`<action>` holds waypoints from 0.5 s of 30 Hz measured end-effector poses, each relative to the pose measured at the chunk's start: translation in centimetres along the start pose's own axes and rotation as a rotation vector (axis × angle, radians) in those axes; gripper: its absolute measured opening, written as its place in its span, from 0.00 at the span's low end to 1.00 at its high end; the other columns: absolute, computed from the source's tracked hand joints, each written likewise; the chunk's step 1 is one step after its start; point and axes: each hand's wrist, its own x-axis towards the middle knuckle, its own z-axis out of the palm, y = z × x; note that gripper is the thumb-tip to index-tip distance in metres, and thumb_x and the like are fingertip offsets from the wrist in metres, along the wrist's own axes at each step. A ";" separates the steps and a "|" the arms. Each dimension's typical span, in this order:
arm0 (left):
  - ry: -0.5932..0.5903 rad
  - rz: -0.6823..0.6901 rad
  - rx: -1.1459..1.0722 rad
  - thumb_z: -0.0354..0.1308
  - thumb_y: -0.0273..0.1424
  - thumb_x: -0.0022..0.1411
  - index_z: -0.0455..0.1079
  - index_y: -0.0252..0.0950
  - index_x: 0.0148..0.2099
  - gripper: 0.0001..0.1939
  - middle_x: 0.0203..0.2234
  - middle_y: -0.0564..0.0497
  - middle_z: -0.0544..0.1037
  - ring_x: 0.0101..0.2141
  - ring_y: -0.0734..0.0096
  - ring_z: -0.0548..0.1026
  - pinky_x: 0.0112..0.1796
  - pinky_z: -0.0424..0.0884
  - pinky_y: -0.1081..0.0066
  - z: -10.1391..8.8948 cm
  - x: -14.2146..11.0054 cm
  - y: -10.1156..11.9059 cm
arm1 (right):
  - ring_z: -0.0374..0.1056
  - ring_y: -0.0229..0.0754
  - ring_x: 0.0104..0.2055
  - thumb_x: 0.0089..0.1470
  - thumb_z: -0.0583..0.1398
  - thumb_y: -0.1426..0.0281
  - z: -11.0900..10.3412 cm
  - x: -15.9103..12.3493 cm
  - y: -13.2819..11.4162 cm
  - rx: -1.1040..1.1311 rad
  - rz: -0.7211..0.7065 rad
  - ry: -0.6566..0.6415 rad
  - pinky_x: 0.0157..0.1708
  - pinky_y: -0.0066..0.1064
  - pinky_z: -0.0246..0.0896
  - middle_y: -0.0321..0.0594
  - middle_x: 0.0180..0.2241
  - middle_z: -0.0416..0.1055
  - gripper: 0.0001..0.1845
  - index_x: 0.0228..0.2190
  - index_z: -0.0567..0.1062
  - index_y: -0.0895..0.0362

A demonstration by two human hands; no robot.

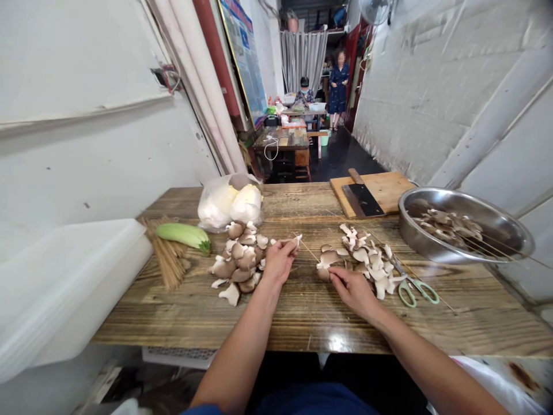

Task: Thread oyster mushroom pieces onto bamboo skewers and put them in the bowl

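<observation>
My left hand (280, 262) is closed, its fingertips pinching a small pale oyster mushroom piece (298, 238) beside the end of a thin bamboo skewer (309, 250). That skewer slants down to the right, to brown-capped oyster mushrooms (327, 259) pinched in my right hand (352, 291). How far the stick runs through them is hidden. Left of my left hand lies a heap of loose oyster mushrooms (246, 257). Just beyond my right hand is another pile of oyster mushrooms (375, 265), with green-handled scissors (412, 283) against its right side.
A steel basin (460, 253) holds mushrooms and sticks at right. A cleaver (363, 197) rests on a cutting board (389, 187). At left are a green squash (181, 235), a skewer bundle (166, 259), bagged cabbages (231, 203) and white trays (86, 294). Two people are in the background.
</observation>
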 end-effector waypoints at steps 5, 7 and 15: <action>-0.087 -0.044 0.060 0.66 0.30 0.41 0.67 0.31 0.27 0.12 0.20 0.55 0.71 0.24 0.80 0.67 0.28 0.61 0.75 1.5 -1.6 -0.8 | 0.72 0.42 0.32 0.57 0.50 0.69 0.0 0.1 -0.1 0.012 0.028 0.072 0.33 0.31 0.65 0.42 0.33 0.76 0.14 0.39 0.74 0.57; -0.120 -0.083 0.094 0.66 0.30 0.41 0.67 0.31 0.27 0.12 0.20 0.55 0.71 0.23 0.79 0.67 0.28 0.61 0.74 2.2 -2.5 -1.3 | 0.72 0.43 0.32 0.56 0.50 0.70 0.1 0.1 0.0 0.017 0.036 0.105 0.33 0.31 0.65 0.42 0.33 0.76 0.14 0.39 0.74 0.57; -0.176 -0.072 0.153 0.63 0.36 0.47 0.70 0.33 0.32 0.13 0.24 0.53 0.73 0.26 0.77 0.68 0.30 0.63 0.74 2.4 -2.9 -1.4 | 0.70 0.40 0.29 0.56 0.51 0.69 -0.2 0.4 0.2 0.020 0.061 0.213 0.31 0.29 0.64 0.41 0.30 0.75 0.14 0.38 0.74 0.58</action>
